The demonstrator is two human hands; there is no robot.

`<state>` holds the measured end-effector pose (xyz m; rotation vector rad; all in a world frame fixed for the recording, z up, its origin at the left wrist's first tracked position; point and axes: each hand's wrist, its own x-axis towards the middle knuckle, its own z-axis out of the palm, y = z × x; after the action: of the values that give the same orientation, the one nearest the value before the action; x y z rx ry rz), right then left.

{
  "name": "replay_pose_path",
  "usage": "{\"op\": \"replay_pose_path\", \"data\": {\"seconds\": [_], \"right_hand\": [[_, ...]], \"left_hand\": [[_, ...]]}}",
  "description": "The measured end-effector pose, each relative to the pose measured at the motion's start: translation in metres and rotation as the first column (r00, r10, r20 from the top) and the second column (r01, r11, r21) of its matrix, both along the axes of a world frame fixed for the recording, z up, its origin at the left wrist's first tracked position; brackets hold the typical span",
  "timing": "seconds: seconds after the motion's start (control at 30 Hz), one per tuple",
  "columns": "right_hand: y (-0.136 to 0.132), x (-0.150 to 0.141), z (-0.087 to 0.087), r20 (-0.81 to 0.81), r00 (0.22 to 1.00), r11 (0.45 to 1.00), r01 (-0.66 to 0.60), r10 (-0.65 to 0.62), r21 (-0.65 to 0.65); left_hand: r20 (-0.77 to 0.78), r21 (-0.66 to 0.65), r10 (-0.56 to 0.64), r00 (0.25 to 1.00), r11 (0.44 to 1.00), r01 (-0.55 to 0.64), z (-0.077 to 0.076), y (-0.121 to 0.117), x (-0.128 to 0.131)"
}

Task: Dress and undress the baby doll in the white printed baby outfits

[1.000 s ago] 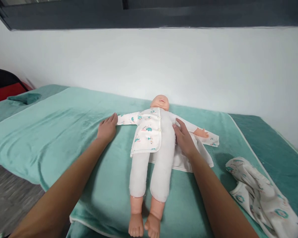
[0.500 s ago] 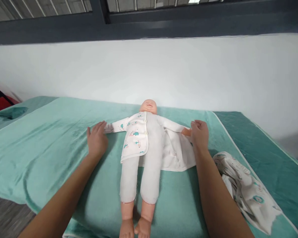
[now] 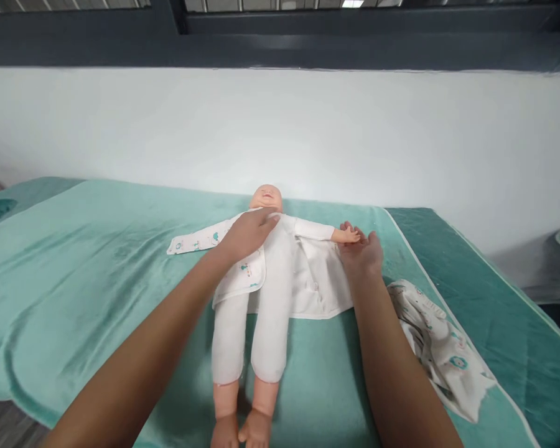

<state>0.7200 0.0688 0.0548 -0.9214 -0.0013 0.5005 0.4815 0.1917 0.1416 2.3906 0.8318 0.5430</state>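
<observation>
Grip of a person's two bare hands upon a flesh-coloured plastic doll with a soft white cloth body [image 3: 277,267]. Right hand [image 3: 364,252]: palm turned upward, fingers loosely curled at the doll's small plastic hand [image 3: 350,236]; from where I stand, whether they clasp it cannot be told. Left hand [image 3: 252,233]: back uppermost, fingers extended over the doll's upper chest, just below its head; whether they pinch the cloth beneath is hidden.

Doll: lying face up on a teal plush cover [image 3: 98,267], head toward a plain white wall [image 3: 280,124], feet toward the person, both arms outstretched. White cloth jacket with teal print [image 3: 242,274]: one half over the doll's body on the person's left, its sleeve reaching out sideways; the other half spread, plain side up, beside the body and below the doll's bare-handed arm. Crumpled white garment with coloured print [image 3: 443,348]: on the cover, just beside the right forearm [image 3: 392,367].
</observation>
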Motion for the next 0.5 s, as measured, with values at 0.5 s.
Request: {"op": "replay_pose_path", "data": {"seconds": [0.5], "right_hand": [[-0.024,0.002,0.015,0.594,0.587,0.655,0.137,0.551,-0.743]], "left_hand": [[-0.474,0.280,-0.274,0.836,0.854,0.439,-0.010,-0.012,0.123]]}}
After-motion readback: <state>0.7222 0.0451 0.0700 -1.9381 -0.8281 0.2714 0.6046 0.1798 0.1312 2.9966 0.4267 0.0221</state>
